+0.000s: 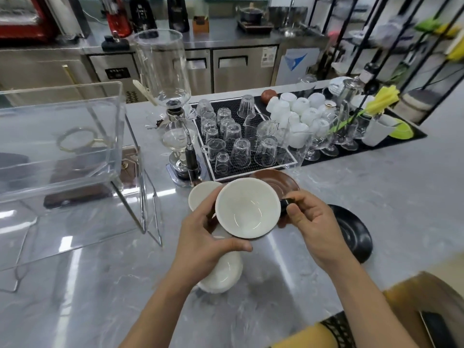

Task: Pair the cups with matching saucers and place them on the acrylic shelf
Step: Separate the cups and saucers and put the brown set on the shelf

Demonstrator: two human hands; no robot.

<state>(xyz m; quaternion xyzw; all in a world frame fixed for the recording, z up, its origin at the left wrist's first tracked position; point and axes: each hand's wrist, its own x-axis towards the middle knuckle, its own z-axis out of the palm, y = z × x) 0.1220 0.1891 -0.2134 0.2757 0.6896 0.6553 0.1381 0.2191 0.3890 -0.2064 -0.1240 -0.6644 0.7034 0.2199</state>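
Both hands hold one cup above the counter; it is white inside and dark outside, with a black handle. My left hand cups its left side and bottom. My right hand pinches the handle. Behind it lies a brown saucer. A black saucer sits to the right, partly hidden by my right hand. A white cup stands left of the held cup, and a white saucer lies under my left wrist. The clear acrylic shelf stands at the left.
A glass siphon coffee maker stands between the shelf and a black mat crowded with upturned glasses and white cups. A steel back counter with appliances runs along the far side. A black rack stands at the right.
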